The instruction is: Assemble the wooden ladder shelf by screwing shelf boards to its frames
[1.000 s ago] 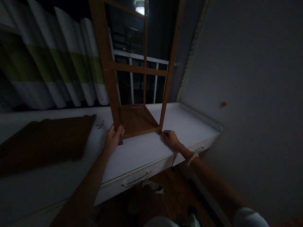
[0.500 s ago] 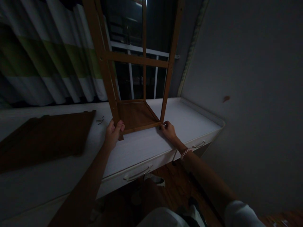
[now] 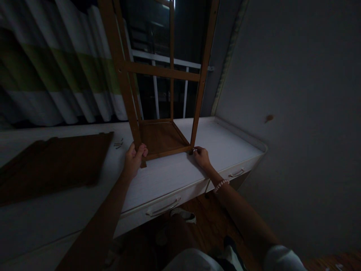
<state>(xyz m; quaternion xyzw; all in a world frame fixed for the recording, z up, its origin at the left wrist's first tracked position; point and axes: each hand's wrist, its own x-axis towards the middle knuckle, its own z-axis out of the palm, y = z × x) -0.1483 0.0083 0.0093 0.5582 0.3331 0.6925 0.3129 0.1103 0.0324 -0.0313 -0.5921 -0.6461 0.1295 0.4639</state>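
Note:
A tall brown wooden shelf frame (image 3: 166,71) stands upright on a white desk top (image 3: 175,177) in dim light. My left hand (image 3: 133,159) is wrapped round the bottom of the frame's front left leg. My right hand (image 3: 201,156) sits at the foot of the front right leg, its fingers pinched on a small metal piece, perhaps a screw, too small to name for sure. A bead bracelet (image 3: 220,184) circles my right wrist. The frame's bottom shelf board (image 3: 160,137) lies between my hands.
A flat dark wooden board (image 3: 50,165) lies on the desk at the left, with a few small screws (image 3: 119,143) beside it. Striped curtains hang behind, a dark window with white bars behind the frame. A grey wall closes the right side. Drawers with handles (image 3: 163,208) face me.
The view shifted slightly upward compared with a second ago. My right hand moved in to the front right leg's foot and pinched there. My left hand kept its grip.

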